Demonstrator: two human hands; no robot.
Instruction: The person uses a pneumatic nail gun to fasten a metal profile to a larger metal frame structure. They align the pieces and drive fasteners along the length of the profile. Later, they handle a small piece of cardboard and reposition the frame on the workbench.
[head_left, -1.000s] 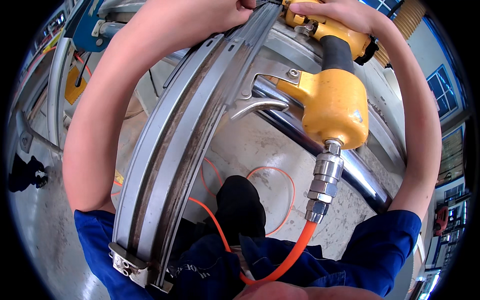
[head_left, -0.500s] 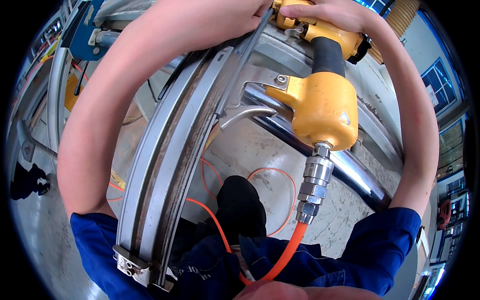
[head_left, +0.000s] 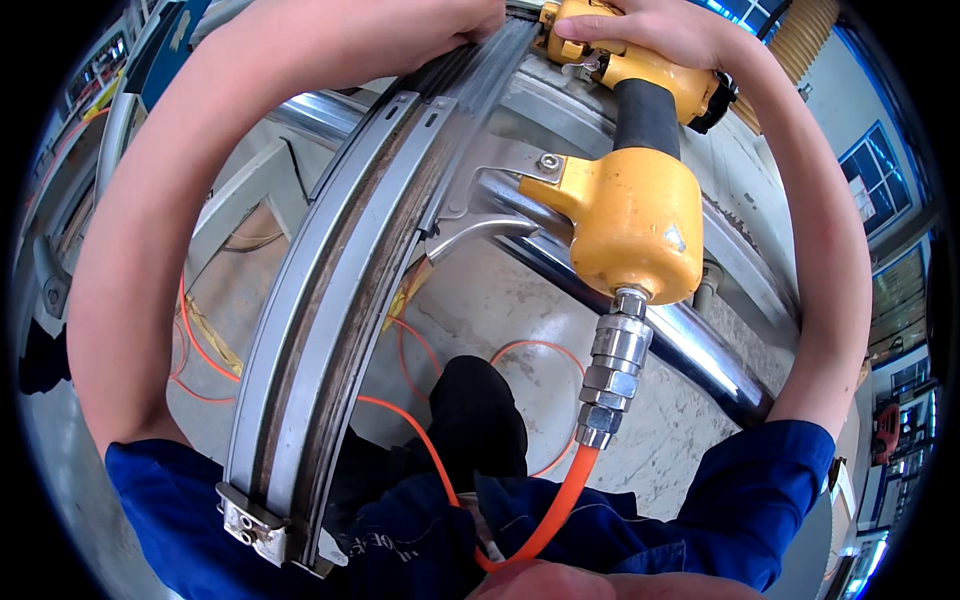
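1. Your left hand point(head_left: 478, 22) is curled at the far end of the long grey metal magazine point(head_left: 335, 290); the top edge cuts it off, so you cannot tell what its fingers hold.
2. Your right hand point(head_left: 665, 30) lies over the head of the yellow air tool point(head_left: 640, 225), thumb along it; the other fingers are hidden, so you cannot tell how far they close.
3. From your right hand toward your body run the tool's black grip point(head_left: 647, 118), its rounded yellow end, a metal coupling point(head_left: 612, 360) and an orange hose point(head_left: 562, 492).
4. The magazine slants from your left hand back beside your left sleeve point(head_left: 185, 520).
5. Below both hands, a shiny tube point(head_left: 715, 372) passes behind the tool, above the grey floor point(head_left: 510, 310).
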